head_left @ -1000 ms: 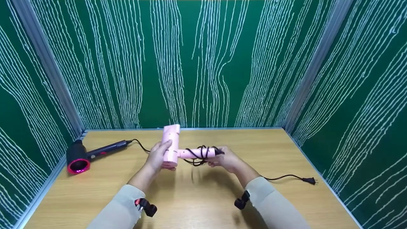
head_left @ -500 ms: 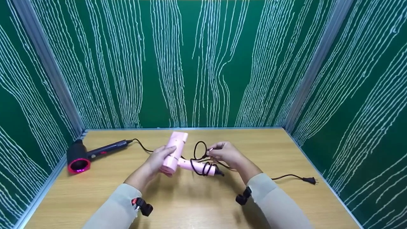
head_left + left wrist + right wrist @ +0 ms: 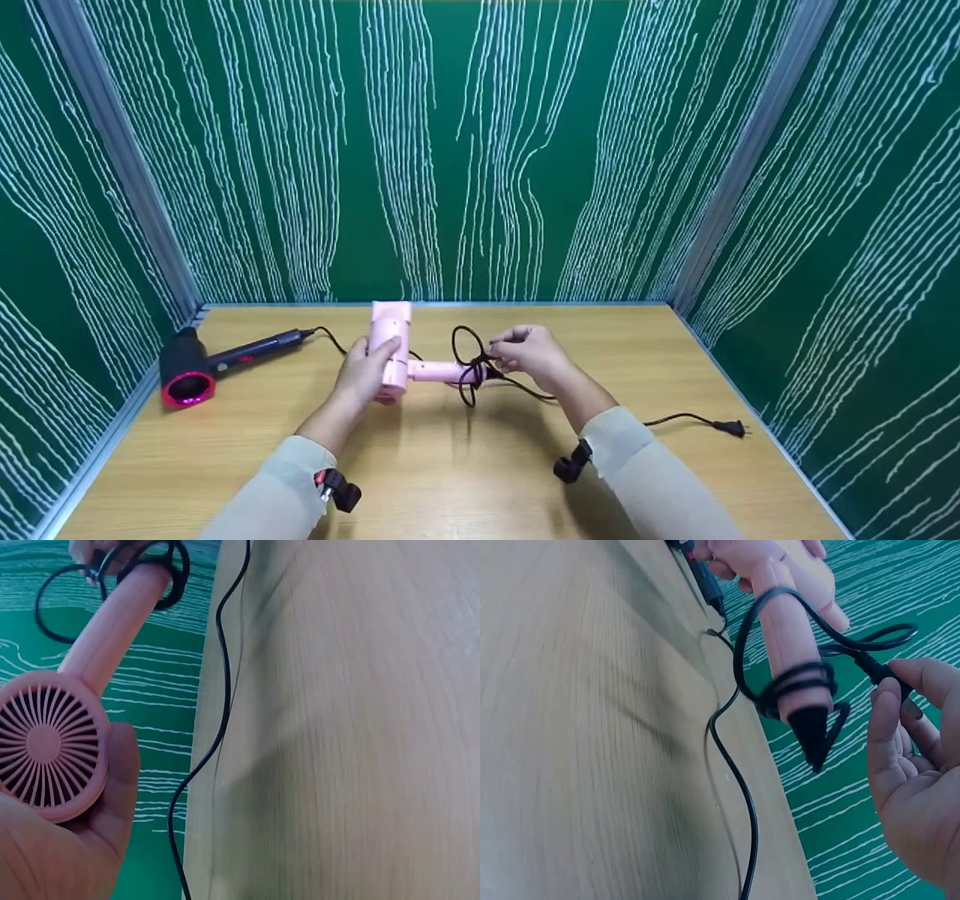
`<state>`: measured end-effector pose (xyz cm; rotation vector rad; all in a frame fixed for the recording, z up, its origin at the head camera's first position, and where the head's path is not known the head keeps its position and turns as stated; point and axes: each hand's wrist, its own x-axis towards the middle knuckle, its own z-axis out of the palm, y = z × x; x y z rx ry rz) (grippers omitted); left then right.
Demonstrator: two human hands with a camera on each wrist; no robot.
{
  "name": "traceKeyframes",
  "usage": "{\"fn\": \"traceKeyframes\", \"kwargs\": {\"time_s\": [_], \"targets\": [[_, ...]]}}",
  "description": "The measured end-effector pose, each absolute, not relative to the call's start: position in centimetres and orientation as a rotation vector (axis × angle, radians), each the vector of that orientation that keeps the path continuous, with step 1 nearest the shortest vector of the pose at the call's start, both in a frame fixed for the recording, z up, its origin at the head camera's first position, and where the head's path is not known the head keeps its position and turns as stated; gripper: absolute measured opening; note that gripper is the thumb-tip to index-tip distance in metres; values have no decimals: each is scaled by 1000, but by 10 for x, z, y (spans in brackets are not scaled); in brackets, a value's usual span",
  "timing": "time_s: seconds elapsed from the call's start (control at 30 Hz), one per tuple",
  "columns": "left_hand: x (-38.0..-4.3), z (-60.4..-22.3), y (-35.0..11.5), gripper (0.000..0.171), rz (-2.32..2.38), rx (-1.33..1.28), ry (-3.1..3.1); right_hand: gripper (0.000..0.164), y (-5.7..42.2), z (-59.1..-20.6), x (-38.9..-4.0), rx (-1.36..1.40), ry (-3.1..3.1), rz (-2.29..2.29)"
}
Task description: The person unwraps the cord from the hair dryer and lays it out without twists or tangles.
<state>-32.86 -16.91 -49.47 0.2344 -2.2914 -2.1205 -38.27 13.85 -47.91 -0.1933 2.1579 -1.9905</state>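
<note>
My left hand (image 3: pixel 364 372) grips a pink hair dryer (image 3: pixel 391 352) by its barrel, holding it above the table; its slatted round end (image 3: pixel 43 744) shows in the left wrist view. The pink handle (image 3: pixel 789 645) points right, toward my other hand. A black cord (image 3: pixel 774 682) loops loosely around the handle near its black ribbed end (image 3: pixel 810 733). With thumb and fingertips my right hand (image 3: pixel 531 355) pinches the cord's plug (image 3: pixel 885 678), just past the handle's end. One loop of cord stands up beside these fingers.
A black hair dryer (image 3: pixel 184 369) with a pink-rimmed opening lies at the table's left. Its cord (image 3: pixel 731 765) runs behind the hands across the table (image 3: pixel 450 480) to a plug (image 3: pixel 729 427) at the right. Green walls (image 3: pixel 480 187) with white lines enclose the back and sides.
My right hand has left the handle's end and drawn the plug and a loop of cord off it. The pink dryer tilted, then levelled and shifted slightly left; its wraps now hang looser.
</note>
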Motion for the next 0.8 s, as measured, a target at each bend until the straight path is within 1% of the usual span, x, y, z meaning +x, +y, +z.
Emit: {"fn": "traceKeyframes", "kwargs": {"time_s": [0.13, 0.33, 0.4, 0.53, 0.8], "targets": [[-330, -496, -170, 67, -2111, 269, -2242, 10, 134, -474, -379, -192, 2150, -2016], [-331, -495, -173, 73, -2133, 328, -2167, 17, 131, -469, -374, -185, 2136, -2034], [-331, -494, -174, 74, -2136, 345, -2148, 14, 131, -469, -372, -184, 2137, -2032], [-330, -492, -175, 74, -2135, 366, -2106, 13, 134, -472, -371, -198, 2136, -2028], [-332, -491, -177, 73, -2134, 364, -2032, 6, 138, -480, -370, -175, 2109, -2051]]}}
